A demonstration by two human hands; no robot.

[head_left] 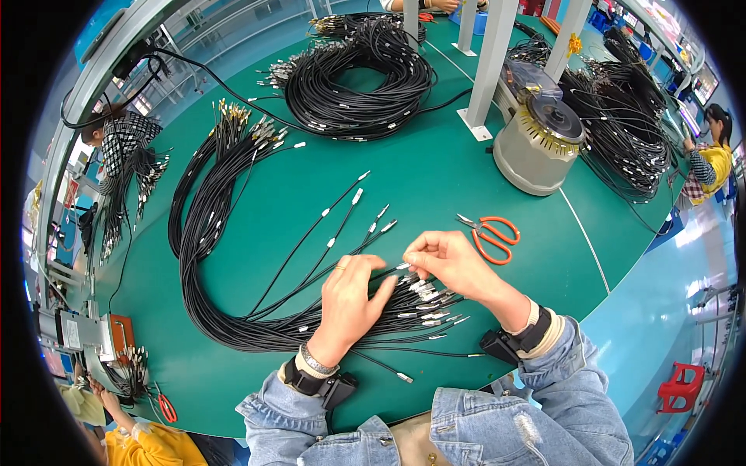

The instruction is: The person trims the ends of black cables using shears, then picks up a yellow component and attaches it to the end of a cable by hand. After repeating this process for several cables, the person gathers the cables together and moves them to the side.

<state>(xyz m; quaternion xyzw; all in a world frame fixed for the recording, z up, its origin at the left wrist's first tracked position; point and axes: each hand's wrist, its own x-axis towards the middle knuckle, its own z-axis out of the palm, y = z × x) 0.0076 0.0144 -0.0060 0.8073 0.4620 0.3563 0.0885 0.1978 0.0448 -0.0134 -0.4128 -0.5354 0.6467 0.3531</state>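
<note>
"Where's the black cable bundle (225, 326)?"
"Green tabletop (435, 186), under my left hand (351, 299), half-open, thumb spread. My right hand (444, 260) pinches 1 white-sleeved cable end (402, 266). Blue floor (645, 311) at right, red stool (682, 388) on it."

Green table (435, 175) holds curved black cable bundle (203, 301), coiled bundle (353, 118) behind it, orange-handled scissors (477, 226), round grey machine (535, 155); heaped cables (628, 132) lie at right.

brightly lit; edges bowed, corners black.
</note>
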